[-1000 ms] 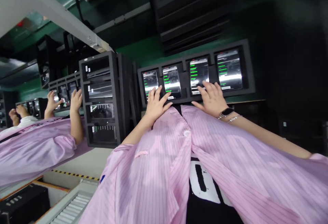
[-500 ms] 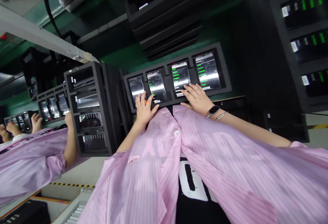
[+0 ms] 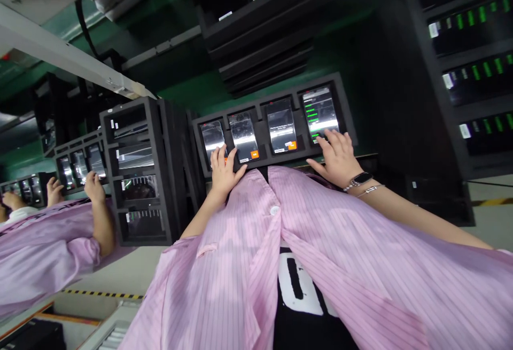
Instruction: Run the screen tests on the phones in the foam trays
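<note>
Orange buttons (image 3: 255, 154) have appeared on both middle phones (image 3: 281, 120); the hands (image 3: 223, 175) (image 3: 340, 163), apart, splay at the outer phones (image 3: 321, 107).

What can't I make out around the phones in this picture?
Head view, leftmost phone: lower end partly hidden by the left hand.
Head view, rightmost phone: part of its lower edge covered by the right hand.
Head view, green lines on that rightmost phone: too small and blurred to read.
Head view, tray at far right: cut off by the picture's right edge.
</note>
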Tool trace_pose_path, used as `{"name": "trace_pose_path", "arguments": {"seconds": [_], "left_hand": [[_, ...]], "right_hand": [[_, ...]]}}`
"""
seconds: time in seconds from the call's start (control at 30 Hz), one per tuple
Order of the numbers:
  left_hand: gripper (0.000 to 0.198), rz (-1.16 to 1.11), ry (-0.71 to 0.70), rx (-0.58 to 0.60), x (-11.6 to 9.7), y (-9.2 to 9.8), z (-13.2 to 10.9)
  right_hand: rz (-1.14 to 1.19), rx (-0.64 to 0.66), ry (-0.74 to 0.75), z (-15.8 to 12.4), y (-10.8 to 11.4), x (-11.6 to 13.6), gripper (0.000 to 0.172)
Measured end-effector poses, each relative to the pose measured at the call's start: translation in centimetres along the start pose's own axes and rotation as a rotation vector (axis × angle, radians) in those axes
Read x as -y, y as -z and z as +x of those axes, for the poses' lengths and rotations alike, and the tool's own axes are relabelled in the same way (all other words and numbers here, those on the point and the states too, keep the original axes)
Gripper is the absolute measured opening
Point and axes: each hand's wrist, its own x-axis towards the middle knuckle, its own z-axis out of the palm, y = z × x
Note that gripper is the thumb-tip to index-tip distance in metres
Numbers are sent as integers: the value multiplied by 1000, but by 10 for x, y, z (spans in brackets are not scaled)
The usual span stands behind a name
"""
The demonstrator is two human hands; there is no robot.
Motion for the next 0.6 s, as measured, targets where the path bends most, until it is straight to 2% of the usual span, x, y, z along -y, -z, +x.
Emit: {"name": "trace_pose_path", "arguments": {"seconds": [0.1, 0.2, 0.37, 0.47, 0.6], "left_hand": [[65, -16, -20, -2, -2, 1, -1], [65, -52, 14, -14, 1, 4, 0], [64, -47, 288, -164, 28, 22, 15], [56, -9, 380, -122, 44, 34, 24], [63, 24, 387, -64, 45, 38, 31]], "right_hand": [[9, 27, -12, 0, 2, -4, 68], [43, -10, -45, 6, 8, -9, 69], [233, -88, -193, 41, 16, -22, 70], [376, -63, -339, 69, 12, -31, 70], [600, -41, -660, 104, 7, -43, 72]]}}
